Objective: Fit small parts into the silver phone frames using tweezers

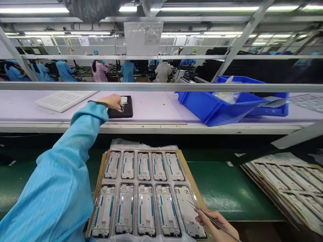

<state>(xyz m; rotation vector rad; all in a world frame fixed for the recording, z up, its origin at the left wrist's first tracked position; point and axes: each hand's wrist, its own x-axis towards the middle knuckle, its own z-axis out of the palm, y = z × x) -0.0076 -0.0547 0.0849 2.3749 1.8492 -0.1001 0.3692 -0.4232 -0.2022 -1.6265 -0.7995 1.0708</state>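
Observation:
My left hand (111,101) reaches to the shelf, its fingers bent down over a black tray (127,109) with small pale pieces in it. The fingers look pinched together; whatever is between them is hidden. In my right hand (218,224) is a pair of metal tweezers (214,222), tips pointing up and left over the front right phone frame (189,208). That frame shows no blue strips, while the others, such as the front left phone frame (103,211), carry them. They lie in two rows in a clear plastic tray (136,201) on cardboard (193,179).
Blue bins (199,104) with plastic bags stand on the shelf (151,107), and a white slotted tray (63,100) lies at left. A metal bar (161,86) crosses above. More stacked frame trays (290,185) lie at right on the green bench (232,188). People work beyond.

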